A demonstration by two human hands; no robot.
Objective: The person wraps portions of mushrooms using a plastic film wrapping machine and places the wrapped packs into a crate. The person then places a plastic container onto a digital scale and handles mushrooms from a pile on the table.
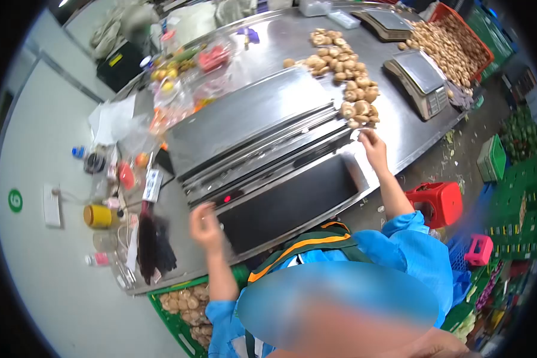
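A wrapping machine with a shiny metal top (250, 116) and a black flat plate (292, 203) stands in front of me. My left hand (206, 225) is over the machine's front left corner, blurred by motion; what its fingers do cannot be made out. My right hand (371, 143) is at the machine's right end, just below the nearest mushrooms, its fingers drawn together near a small white thing too small to name. A line of brown mushrooms (358, 89) runs along the steel table behind and right of the machine. A red light glows on the machine's front strip.
Two scales (420, 71) and an orange crate (459, 36) of small mushrooms are at the back right. Jars, bags and fruit crowd the table's left side. A green crate (173, 319) of mushrooms sits below the table; a red stool (444, 204) is on the floor at right.
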